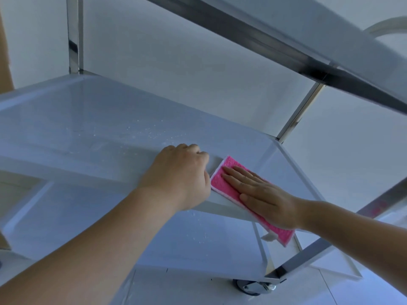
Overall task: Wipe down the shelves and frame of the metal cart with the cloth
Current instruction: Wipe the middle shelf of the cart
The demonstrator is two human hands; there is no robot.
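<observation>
While the pink cloth [222,183] lies across the front rim of the cart's middle shelf [92,119], it is pressed flat by the right hand [262,194], whose fingers [236,176] are stretched out straight and held together on top of it. One end of the cloth reaches onto the shelf surface, and the other end hangs past the rim, with a white edge showing underneath. Just beside the cloth, the rim is gripped by the left hand [180,172], its fingers curled over onto the shelf. Water droplets [152,134] are scattered on the shelf behind the cloth. Below the cloth, a lower shelf [187,234] and a caster wheel [253,287] can be seen; above it, shiny metal posts [74,34] rise toward an upper shelf [330,31].
</observation>
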